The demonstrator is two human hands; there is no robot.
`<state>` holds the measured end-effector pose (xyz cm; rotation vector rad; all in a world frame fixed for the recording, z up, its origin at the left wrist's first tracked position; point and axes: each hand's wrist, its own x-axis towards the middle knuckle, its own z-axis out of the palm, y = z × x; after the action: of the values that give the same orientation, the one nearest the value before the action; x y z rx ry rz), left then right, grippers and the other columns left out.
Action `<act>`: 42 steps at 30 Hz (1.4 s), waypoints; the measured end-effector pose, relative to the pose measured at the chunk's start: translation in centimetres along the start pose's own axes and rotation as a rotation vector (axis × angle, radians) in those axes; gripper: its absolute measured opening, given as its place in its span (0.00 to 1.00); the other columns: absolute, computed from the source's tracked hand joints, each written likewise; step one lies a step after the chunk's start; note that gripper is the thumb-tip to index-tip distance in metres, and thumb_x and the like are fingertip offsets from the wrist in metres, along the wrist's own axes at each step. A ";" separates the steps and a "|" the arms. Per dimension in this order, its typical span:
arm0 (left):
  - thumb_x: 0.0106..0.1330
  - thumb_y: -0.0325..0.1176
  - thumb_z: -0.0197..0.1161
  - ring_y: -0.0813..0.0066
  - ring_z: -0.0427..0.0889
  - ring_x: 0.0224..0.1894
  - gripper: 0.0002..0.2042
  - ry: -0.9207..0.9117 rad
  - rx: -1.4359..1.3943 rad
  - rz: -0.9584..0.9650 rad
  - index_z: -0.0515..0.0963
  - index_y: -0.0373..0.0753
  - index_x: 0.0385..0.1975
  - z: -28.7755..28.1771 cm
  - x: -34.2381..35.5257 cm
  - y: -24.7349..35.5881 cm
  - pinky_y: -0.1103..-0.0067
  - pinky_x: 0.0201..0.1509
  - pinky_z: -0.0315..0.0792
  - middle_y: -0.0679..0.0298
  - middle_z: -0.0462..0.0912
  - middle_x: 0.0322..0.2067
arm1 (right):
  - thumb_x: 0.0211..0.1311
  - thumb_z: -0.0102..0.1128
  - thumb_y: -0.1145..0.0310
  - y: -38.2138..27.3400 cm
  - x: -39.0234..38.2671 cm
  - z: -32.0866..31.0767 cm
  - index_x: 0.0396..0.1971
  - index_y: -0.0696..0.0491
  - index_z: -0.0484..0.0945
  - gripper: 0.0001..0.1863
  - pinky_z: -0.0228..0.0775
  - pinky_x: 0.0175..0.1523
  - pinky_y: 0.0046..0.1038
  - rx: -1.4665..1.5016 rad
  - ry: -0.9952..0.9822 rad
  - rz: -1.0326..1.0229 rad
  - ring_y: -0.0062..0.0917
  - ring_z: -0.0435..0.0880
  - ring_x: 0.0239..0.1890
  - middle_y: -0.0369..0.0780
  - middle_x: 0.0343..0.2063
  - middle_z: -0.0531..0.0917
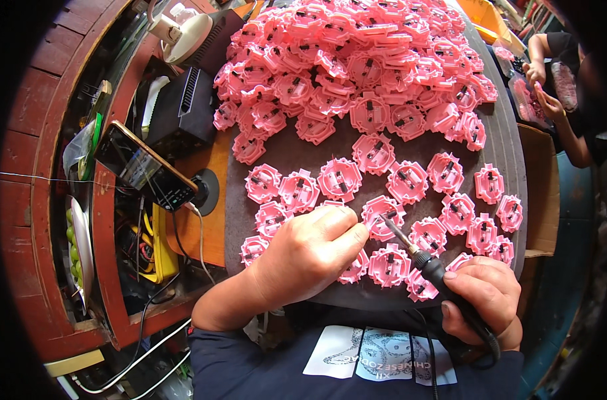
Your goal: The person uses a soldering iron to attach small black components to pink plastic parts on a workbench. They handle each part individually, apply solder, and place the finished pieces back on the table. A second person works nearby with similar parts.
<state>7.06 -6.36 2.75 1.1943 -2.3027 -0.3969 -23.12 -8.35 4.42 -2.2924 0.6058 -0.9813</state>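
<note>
My right hand (480, 300) grips a black-handled soldering iron (433, 269) at lower right, its metal tip resting at or just over a pink plastic housing (377, 220) with small black and metal parts inside. My left hand (317, 250) is closed, fingers curled, just left of that housing among the loose pieces; what its fingertips hold, if anything, is hidden. Similar pink housings (407, 183) lie spread around both hands on the dark grey board (250, 187), and a large heap of them (337, 67) covers its far part.
At left are a phone on a stand (147, 167), a black box (183, 107), a yellow tray (163, 247), cables and red wooden woodwork (33, 167). At right, a co-worker's hands (543, 93) hold something small and pink beside a cardboard box (540, 200).
</note>
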 end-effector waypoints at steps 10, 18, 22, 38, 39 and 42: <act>0.52 0.19 0.73 0.55 0.87 0.37 0.14 -0.022 -0.016 -0.007 0.82 0.33 0.40 0.0 -0.1 -0.1 0.66 0.40 0.83 0.56 0.83 0.37 | 0.52 0.76 0.74 0.1 0.4 0.3 0.46 0.62 0.84 0.20 0.79 0.29 0.34 -0.001 -0.028 -0.010 0.35 0.84 0.23 0.45 0.28 0.85; 0.53 0.20 0.73 0.55 0.87 0.37 0.14 0.021 -0.026 0.011 0.82 0.32 0.40 0.1 -0.1 -0.4 0.66 0.40 0.83 0.56 0.83 0.37 | 0.52 0.76 0.74 -0.2 0.8 0.0 0.45 0.62 0.84 0.19 0.79 0.29 0.34 -0.030 -0.040 -0.003 0.35 0.84 0.22 0.45 0.28 0.85; 0.53 0.19 0.73 0.55 0.87 0.38 0.14 0.012 -0.020 -0.001 0.82 0.32 0.40 0.0 -0.2 -0.4 0.66 0.40 0.83 0.55 0.83 0.37 | 0.52 0.76 0.74 -0.2 0.8 0.1 0.45 0.62 0.83 0.19 0.79 0.28 0.34 -0.014 -0.044 -0.006 0.35 0.84 0.22 0.45 0.28 0.85; 0.54 0.18 0.72 0.56 0.86 0.35 0.13 0.007 -0.008 0.003 0.82 0.32 0.40 0.5 -0.1 -0.8 0.67 0.36 0.82 0.56 0.82 0.35 | 0.52 0.76 0.74 -0.7 1.5 0.1 0.45 0.62 0.84 0.20 0.77 0.28 0.34 -0.044 -0.065 -0.002 0.35 0.83 0.22 0.45 0.27 0.84; 0.55 0.17 0.72 0.56 0.86 0.34 0.13 0.008 -0.014 0.000 0.82 0.32 0.40 0.5 0.0 -0.8 0.67 0.36 0.82 0.56 0.82 0.35 | 0.52 0.76 0.74 -0.7 1.5 0.0 0.45 0.62 0.83 0.20 0.77 0.27 0.34 -0.048 -0.068 -0.001 0.35 0.83 0.22 0.45 0.27 0.84; 0.55 0.17 0.72 0.57 0.86 0.33 0.12 0.012 -0.025 -0.006 0.82 0.32 0.39 0.5 0.0 -0.8 0.67 0.35 0.81 0.57 0.81 0.34 | 0.51 0.76 0.74 -0.7 1.4 0.1 0.45 0.62 0.83 0.20 0.77 0.27 0.34 -0.047 -0.069 -0.004 0.35 0.83 0.22 0.45 0.27 0.84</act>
<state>7.30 -6.83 1.95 1.1882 -2.2783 -0.4181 -22.02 -8.68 5.52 -2.3595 0.6010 -0.8946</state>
